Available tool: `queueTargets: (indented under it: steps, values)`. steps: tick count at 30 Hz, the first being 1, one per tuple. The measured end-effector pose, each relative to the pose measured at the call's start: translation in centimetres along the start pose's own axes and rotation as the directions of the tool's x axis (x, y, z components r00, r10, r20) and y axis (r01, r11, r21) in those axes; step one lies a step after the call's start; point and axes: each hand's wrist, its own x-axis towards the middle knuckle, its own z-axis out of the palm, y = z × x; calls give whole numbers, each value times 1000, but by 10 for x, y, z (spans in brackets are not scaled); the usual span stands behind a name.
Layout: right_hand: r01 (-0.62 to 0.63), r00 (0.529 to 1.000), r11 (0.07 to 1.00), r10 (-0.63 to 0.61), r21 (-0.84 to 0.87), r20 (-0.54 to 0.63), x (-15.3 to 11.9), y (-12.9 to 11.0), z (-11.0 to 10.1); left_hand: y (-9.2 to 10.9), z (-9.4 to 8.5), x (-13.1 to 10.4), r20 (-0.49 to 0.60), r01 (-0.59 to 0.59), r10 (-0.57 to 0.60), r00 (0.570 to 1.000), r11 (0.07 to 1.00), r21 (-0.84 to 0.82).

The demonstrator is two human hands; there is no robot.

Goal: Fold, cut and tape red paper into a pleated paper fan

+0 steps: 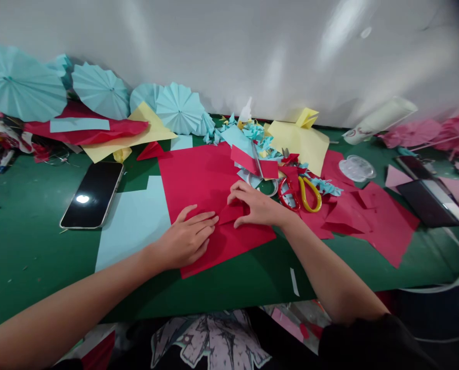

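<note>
The left hand (190, 237) lies flat and open on a large red paper sheet (198, 174), fingers slightly spread, gripping nothing, its fingertips next to a small folded red paper piece (232, 211). That piece sits on the sheet between both hands, while the right hand (257, 204) is half curled over it, thumb and fingers parted; whether it pinches the paper cannot be told. The red sheet rests on the green surface (144, 295), overlapping a light blue sheet (139, 221) at its left, where a smartphone (94, 195) also lies. Just beyond the right wrist are red-handled scissors (282, 198) and a yellow scissor handle (303, 198), among paper scraps. More red paper (391, 221) lies farther right, near a clear round plastic piece (357, 168). Pleated light blue paper rosettes (180, 109) stand along the back, against the pale wall (214, 46).
</note>
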Motion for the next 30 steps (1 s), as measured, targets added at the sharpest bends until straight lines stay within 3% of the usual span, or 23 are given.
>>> queueTargets:
  steps: [7, 12, 22, 30]
  values:
    - [43, 998, 999, -44, -30, -44, 1, 2, 4, 1, 0, 1, -33, -34, 33, 999, 999, -13]
    - [35, 997, 999, -37, -32, -65, 3, 5, 8, 0, 1, 1, 36, -35, 35, 999, 999, -5]
    - [-9, 998, 1000, 9, 3, -59, 5, 1, 6, 0, 1, 2, 221, 74, -78, 972, 997, 25]
    - [-117, 990, 989, 124, 95, -71, 5, -2, 6, 0, 0, 1, 248, 80, -80, 965, 997, 12]
